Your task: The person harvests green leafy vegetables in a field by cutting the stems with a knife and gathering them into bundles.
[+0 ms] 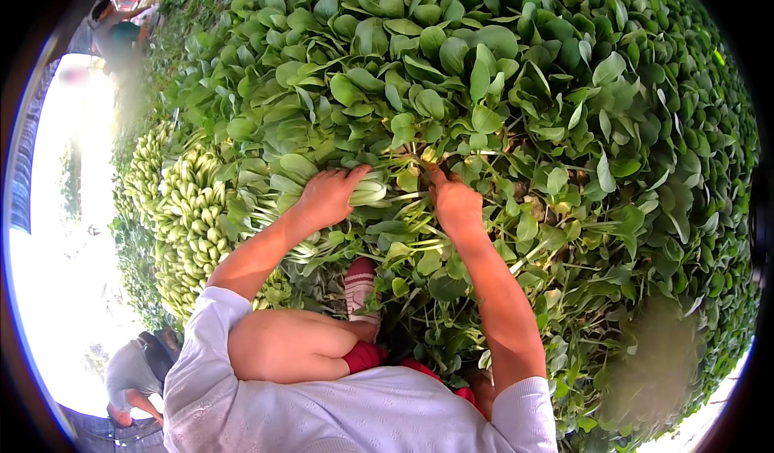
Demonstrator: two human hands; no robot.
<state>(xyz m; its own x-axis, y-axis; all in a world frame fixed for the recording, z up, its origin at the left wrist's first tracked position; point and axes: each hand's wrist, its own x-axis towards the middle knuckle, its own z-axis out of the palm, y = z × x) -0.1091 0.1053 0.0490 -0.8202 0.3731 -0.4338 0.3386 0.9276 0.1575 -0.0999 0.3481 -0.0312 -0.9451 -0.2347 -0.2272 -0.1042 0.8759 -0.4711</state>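
My left hand (326,199) is closed around trimmed bok choy (367,193), its pale stem base showing beside my thumb. To the right, my right hand (456,205) reaches down among the stems of low green plants (423,244), with a finger at the base of one plant. The curled fingers hide whether anything is in that hand. More cut bok choy (305,248) with white stems lies beneath my left forearm.
A large pile of bok choy (193,211), stem ends outward, lies to the left. Dense leafy plants (471,48) fill the far side and right. My shoe (361,290) stands among leaves. Two other people are at left: one bending (136,368), another farther off (115,30).
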